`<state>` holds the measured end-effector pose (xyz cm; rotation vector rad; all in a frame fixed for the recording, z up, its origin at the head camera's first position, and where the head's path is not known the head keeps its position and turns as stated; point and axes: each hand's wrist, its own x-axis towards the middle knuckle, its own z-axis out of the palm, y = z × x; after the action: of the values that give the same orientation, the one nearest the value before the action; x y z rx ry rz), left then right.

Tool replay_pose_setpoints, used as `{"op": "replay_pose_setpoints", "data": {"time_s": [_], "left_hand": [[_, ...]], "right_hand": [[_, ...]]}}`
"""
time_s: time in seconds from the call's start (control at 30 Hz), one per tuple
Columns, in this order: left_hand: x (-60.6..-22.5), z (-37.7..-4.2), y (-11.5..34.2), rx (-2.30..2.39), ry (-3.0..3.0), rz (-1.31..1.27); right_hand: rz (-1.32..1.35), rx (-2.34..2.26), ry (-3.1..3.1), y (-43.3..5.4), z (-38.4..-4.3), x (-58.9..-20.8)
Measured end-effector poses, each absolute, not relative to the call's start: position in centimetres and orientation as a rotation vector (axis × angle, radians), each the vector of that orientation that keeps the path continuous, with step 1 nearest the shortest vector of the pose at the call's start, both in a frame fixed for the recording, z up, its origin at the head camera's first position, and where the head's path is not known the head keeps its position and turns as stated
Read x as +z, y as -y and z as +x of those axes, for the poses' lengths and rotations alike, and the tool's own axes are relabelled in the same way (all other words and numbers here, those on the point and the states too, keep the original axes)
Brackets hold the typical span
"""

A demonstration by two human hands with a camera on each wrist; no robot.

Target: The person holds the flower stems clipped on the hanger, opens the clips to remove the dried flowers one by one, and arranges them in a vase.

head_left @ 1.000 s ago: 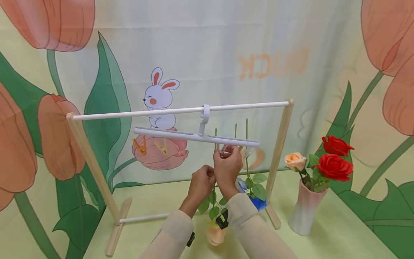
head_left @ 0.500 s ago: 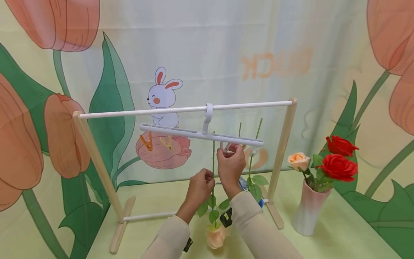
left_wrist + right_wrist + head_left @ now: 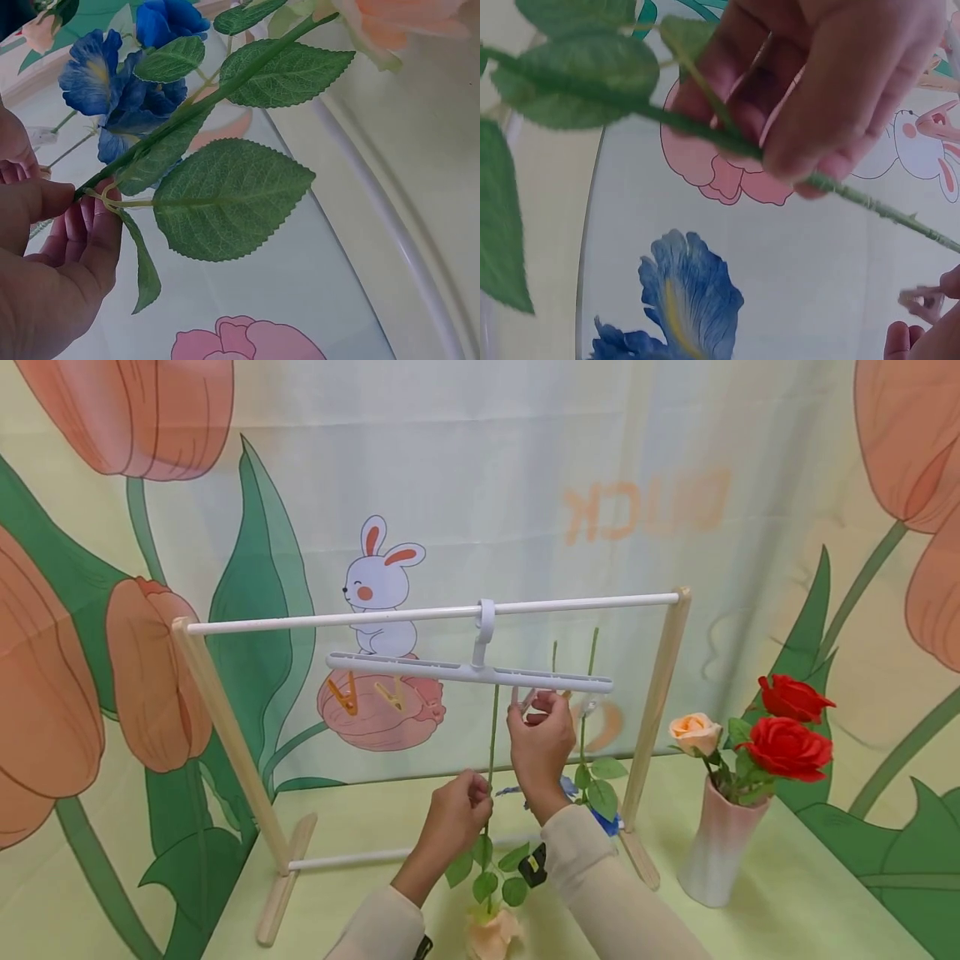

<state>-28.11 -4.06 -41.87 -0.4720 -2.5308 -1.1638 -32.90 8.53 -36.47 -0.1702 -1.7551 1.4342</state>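
Note:
My left hand (image 3: 457, 810) pinches the green stem of an upside-down peach rose (image 3: 493, 935) between thumb and fingers, just above its leaves (image 3: 232, 199). The stem's upper end reaches up to the underside of a white hanger (image 3: 442, 672). My right hand (image 3: 542, 743) is raised under the hanger's right half and pinches a pale clothespin (image 3: 522, 700) hanging from it. That clothespin (image 3: 922, 300) also shows beside the right fingers in the right wrist view. Behind the right hand, blue flowers (image 3: 606, 821) hang head down, their stems rising past the hanger.
The hanger hooks on the white rod of a wooden rack (image 3: 656, 710), its right end lower. An orange clothespin (image 3: 342, 693) and a yellow one (image 3: 390, 694) hang at its left. A pink-white vase (image 3: 712, 852) with red roses and one peach rose stands at the right.
My left hand has moved down with the peach rose, and its stem top has dropped from above the hanger to its underside. The right hand stays at the clothespin.

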Motion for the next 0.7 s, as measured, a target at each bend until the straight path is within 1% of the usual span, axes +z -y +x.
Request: {"op": "replay_pose_setpoints", "data": {"time_s": [0.2, 0.43, 0.57, 0.7], "left_hand": [[-41.9, -27.2, 4.8, -1.114, 2.508, -0.515], [-40.9, -26.5, 5.3, -0.976, 2.454, -0.575], [-40.2, -26.4, 5.5, -0.865, 2.416, -0.604], [-39.5, -26.1, 5.6, -0.746, 2.365, -0.621]], "right_hand": [[-0.152, 1.470, 1.784, -8.8, -32.0, -36.5], [-0.088, 1.435, 1.767, -9.6, -30.7, -36.6], [0.031, 1.301, 1.764, -10.2, -29.5, -36.9], [0.252, 0.992, 1.801, -10.8, -28.5, -37.8]]}}
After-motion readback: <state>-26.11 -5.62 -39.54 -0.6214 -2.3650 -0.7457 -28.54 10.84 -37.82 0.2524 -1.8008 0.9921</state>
